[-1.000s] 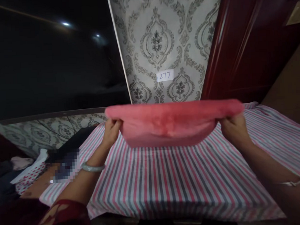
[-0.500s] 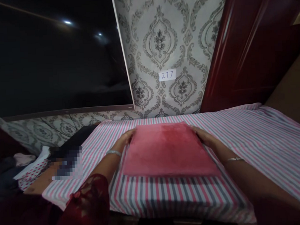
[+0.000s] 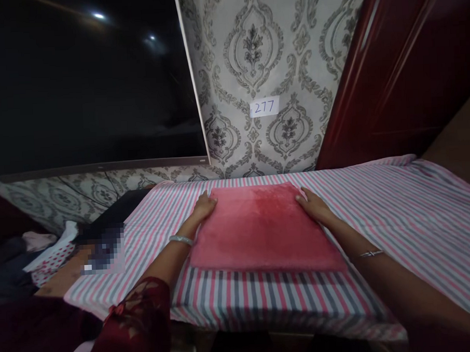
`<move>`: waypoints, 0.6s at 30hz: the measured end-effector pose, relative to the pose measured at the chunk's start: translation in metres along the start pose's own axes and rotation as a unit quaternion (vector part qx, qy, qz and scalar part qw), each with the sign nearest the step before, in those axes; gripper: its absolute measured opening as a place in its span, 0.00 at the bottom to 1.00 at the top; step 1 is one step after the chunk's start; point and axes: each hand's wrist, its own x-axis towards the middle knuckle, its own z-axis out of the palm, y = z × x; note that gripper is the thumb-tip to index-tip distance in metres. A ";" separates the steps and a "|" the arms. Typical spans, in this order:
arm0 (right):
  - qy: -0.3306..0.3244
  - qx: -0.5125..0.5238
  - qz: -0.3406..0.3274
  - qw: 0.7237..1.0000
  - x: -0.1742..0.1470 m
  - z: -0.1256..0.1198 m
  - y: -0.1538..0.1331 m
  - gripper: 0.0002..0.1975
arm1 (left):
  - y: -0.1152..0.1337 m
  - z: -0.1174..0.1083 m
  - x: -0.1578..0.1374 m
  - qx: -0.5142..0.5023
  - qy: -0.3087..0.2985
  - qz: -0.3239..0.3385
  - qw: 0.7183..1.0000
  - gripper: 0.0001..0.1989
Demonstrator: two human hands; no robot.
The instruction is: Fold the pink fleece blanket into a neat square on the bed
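Observation:
A square pink plush seat cushion lies flat on a striped cloth, with a darker red patch in the pile near its far edge. At the cushion's far left corner, my left hand grips the side, thumb over the top edge. My right hand has hold of the opposite far corner in the same way, its thumb on the plush and the other fingers along the outside. The undersides of both hands are hidden.
The striped cloth covers the table. Behind stand a patterned wall with a "277" paper label, a large dark television and a dark red wooden panel. Clothes and a blurred-out patch are at the left.
Both hands have shifted slightly, and their thumbs now show over the cushion's top edges. The cushion stays in nearly the same place on the cloth. The camera view has tilted a little downward.

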 end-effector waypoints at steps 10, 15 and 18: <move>-0.085 -0.337 -0.100 0.932 -0.008 0.047 -0.085 0.32 | 0.058 0.064 -0.009 0.314 -0.072 0.138 0.936 0.38; -0.041 -0.350 -0.136 0.926 -0.009 0.065 -0.056 0.32 | 0.035 0.078 -0.009 0.341 -0.060 0.148 0.926 0.37; -0.033 -0.347 -0.147 0.926 -0.006 0.071 -0.048 0.32 | 0.032 0.081 -0.009 0.338 -0.051 0.157 0.927 0.37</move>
